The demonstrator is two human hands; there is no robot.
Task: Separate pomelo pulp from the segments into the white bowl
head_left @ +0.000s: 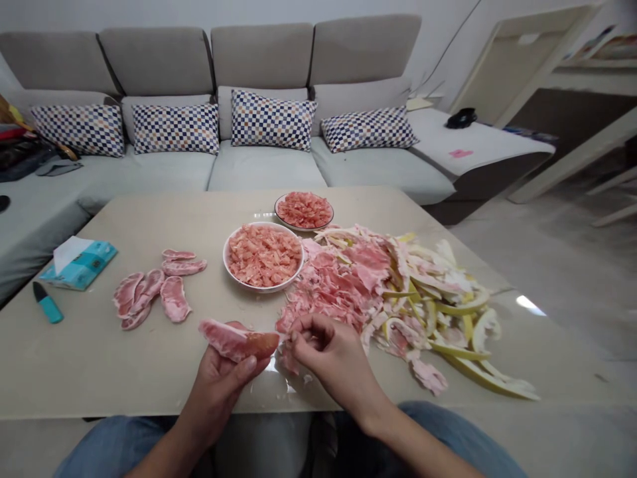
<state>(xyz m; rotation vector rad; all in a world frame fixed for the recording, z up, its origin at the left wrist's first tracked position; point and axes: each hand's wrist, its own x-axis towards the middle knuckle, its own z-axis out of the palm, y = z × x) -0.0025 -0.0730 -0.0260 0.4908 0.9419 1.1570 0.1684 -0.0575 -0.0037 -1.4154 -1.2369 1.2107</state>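
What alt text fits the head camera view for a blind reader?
A left hand holds a pink citrus segment while a right hand picks at it over a table. Nearby lie a heap of peel, a bowl of pulp and more segments.

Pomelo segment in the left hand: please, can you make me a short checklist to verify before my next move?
1. Pomelo segment lying securely on left hand: ok.
2. Right hand fingertips gripping the membrane: cannot tell, too small.
3. White bowl of pulp within reach: ok.
4. Membrane heap kept apart from the bowl: not ok, it crowds the rim.
5. Remaining segments within reach: ok.
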